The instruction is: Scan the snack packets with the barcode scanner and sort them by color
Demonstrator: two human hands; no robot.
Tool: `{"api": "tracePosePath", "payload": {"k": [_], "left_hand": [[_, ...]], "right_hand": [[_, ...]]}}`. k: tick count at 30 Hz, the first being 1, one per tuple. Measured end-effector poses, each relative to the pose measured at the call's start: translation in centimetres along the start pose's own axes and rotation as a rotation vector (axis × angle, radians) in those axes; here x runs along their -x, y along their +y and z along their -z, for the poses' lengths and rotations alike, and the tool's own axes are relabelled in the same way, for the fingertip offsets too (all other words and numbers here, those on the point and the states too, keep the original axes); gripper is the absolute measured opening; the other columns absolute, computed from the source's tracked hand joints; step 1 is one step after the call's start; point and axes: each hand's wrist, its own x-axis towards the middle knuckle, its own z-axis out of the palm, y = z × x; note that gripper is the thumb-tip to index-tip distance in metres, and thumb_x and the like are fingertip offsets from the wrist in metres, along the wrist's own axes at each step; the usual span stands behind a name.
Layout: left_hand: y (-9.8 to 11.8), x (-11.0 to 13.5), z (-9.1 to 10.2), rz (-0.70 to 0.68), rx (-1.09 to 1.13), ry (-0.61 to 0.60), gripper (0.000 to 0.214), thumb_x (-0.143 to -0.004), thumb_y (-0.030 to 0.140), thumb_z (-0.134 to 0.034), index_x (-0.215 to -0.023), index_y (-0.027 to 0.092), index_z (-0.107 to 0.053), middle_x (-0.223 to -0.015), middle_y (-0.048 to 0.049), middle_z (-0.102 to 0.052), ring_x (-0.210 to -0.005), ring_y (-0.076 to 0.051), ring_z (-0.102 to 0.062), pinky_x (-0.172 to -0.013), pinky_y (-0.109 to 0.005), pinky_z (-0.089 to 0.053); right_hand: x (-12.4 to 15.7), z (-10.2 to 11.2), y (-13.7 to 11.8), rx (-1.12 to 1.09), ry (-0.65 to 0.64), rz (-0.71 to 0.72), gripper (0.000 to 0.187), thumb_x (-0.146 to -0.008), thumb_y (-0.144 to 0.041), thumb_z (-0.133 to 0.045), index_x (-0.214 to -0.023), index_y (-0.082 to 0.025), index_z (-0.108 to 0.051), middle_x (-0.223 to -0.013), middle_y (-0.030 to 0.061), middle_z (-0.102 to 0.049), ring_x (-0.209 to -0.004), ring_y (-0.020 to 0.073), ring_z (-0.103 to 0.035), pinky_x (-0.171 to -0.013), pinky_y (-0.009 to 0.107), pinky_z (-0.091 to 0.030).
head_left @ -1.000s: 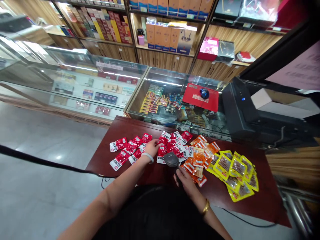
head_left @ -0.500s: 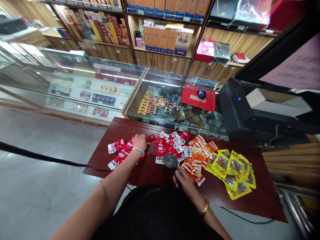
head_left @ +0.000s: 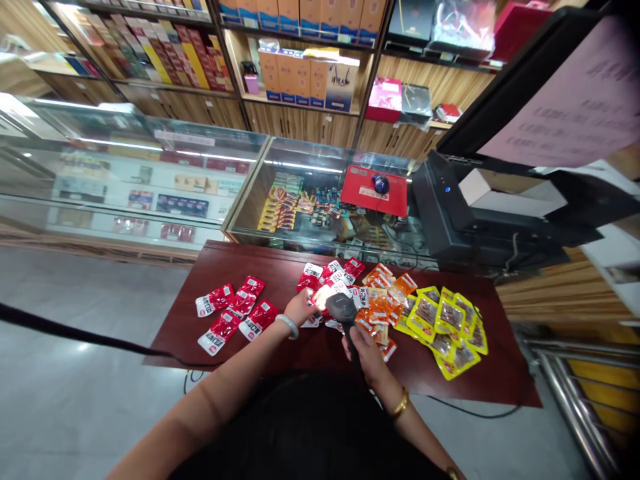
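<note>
My right hand (head_left: 369,355) is closed round the handle of a black barcode scanner (head_left: 342,308), whose bright light falls on a red and white snack packet (head_left: 321,297). My left hand (head_left: 300,308) pinches that packet by its left side, just left of the scanner head. Around it lies a pile of red and white packets (head_left: 336,272). Further left, several similar red packets (head_left: 243,301) lie spread on the dark red tabletop (head_left: 183,303). Orange packets (head_left: 379,303) lie right of the scanner, and yellow packets (head_left: 449,320) beyond them.
A glass display case (head_left: 310,233) adjoins the table's far edge, with a red mat (head_left: 363,190) and a mouse (head_left: 381,184) on top. A black machine (head_left: 435,207) and a screen (head_left: 515,73) stand at right. A dark cable (head_left: 100,335) crosses the left side.
My left hand has moved right, from the left group of red packets to the scanner, with a packet in its fingers. The scanner's light now shines on it. The view has shifted right.
</note>
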Motion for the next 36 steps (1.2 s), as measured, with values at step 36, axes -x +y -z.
{"api": "tracePosePath", "payload": {"k": [36], "left_hand": [[-9.9, 3.3, 15.9, 0.331, -0.687, 0.225, 0.037, -0.084, 0.042, -0.053, -0.114, 0.021, -0.055, -0.095, -0.0122, -0.070, -0.094, -0.027, -0.066, -0.078, -0.033, -0.043]], "right_hand": [[-0.8, -6.5, 2.8, 0.070, -0.090, -0.129, 0.046, -0.076, -0.064, -0.062, -0.092, -0.020, -0.058, -0.057, -0.0054, -0.052, -0.043, 0.0096, -0.042, -0.043, 0.022, -0.032]]}}
